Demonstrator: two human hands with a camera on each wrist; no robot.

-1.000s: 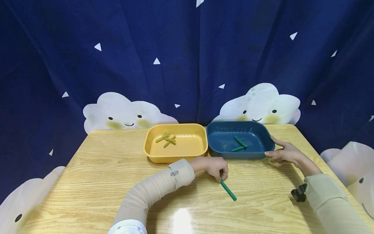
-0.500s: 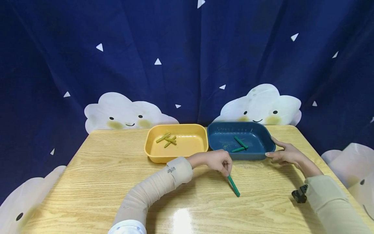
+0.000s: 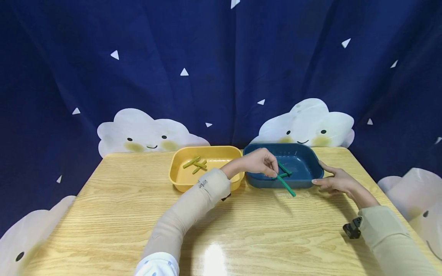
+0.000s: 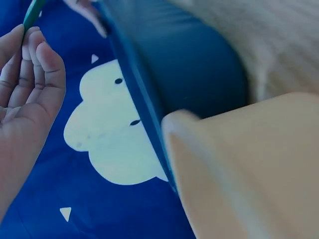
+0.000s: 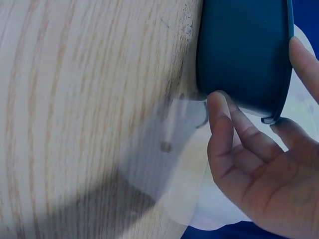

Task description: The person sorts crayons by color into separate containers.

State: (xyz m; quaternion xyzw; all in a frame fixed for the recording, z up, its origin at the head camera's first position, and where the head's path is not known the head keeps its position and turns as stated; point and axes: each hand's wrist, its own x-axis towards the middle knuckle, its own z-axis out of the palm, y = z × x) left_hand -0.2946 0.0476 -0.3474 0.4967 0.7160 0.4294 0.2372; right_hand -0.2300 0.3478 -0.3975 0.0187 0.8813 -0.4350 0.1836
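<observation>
My left hand [image 3: 264, 161] pinches one end of a slim green stick [image 3: 286, 186] between thumb and fingertips, over the front of the blue bin [image 3: 255, 181]. The stick slants down past the bin's front rim. In the left wrist view the green stick [image 4: 33, 14] shows at the top corner, above my curled fingers. Inside the bin lie more green sticks [image 3: 284, 167], partly hidden behind the hand. My right hand [image 3: 336, 181] holds the bin's right end, thumb at the front corner and a finger on the side rim. The right wrist view shows fingertips against the bin wall [image 5: 244, 55].
A yellow bin [image 3: 179, 186] stands directly left of the blue one, with several yellow-green sticks [image 3: 198, 165] in it. My left forearm [image 3: 193, 207] crosses its front right corner. Both bins are at the back of the wooden table [image 3: 121, 214], before a dark blue curtain [image 3: 207, 57].
My left hand has risen from the table in front of the bins and moved away from me and slightly right, carrying the green stick over the blue bin. The right hand has stayed put.
</observation>
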